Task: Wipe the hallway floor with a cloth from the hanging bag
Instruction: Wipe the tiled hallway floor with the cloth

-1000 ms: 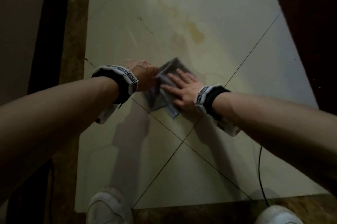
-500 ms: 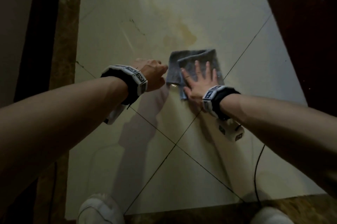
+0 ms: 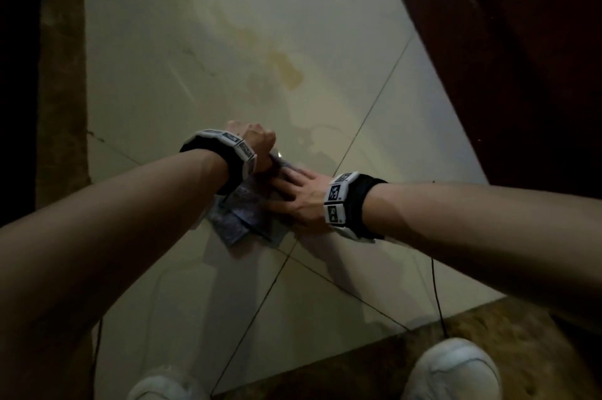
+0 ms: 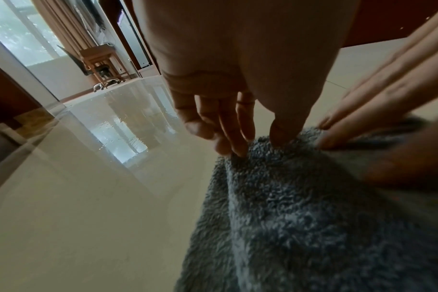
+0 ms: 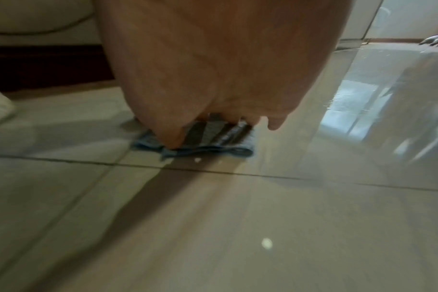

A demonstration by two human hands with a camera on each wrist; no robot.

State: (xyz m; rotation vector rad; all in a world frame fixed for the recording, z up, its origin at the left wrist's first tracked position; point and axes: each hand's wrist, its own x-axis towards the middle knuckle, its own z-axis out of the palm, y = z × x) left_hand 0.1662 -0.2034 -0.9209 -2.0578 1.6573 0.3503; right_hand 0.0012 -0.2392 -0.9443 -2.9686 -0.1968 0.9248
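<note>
A folded grey terry cloth (image 3: 242, 220) lies on the cream tiled floor (image 3: 182, 51), near where the tile joints cross. My right hand (image 3: 294, 194) lies flat on it with straight, spread fingers (image 4: 363, 116) and presses it down. My left hand (image 3: 257, 140) is curled at the cloth's far left corner. In the left wrist view its thumb and fingertips (image 4: 238, 146) pinch a raised edge of the cloth (image 4: 300, 207). From the right wrist, the palm (image 5: 213, 79) covers most of the cloth (image 5: 210, 151). A yellowish stain (image 3: 288, 70) marks the tile beyond the hands.
A dark wooden panel (image 3: 521, 74) runs along the right. A brown marble border (image 3: 62, 74) edges the tiles on the left and near my white shoes (image 3: 452, 370). A thin black cable (image 3: 436, 295) hangs under my right arm. A wooden stool (image 4: 100, 63) stands far down the hall.
My right hand has dragged the cloth back toward me and to the left. My left hand, beside the cloth half a second ago, now holds its corner.
</note>
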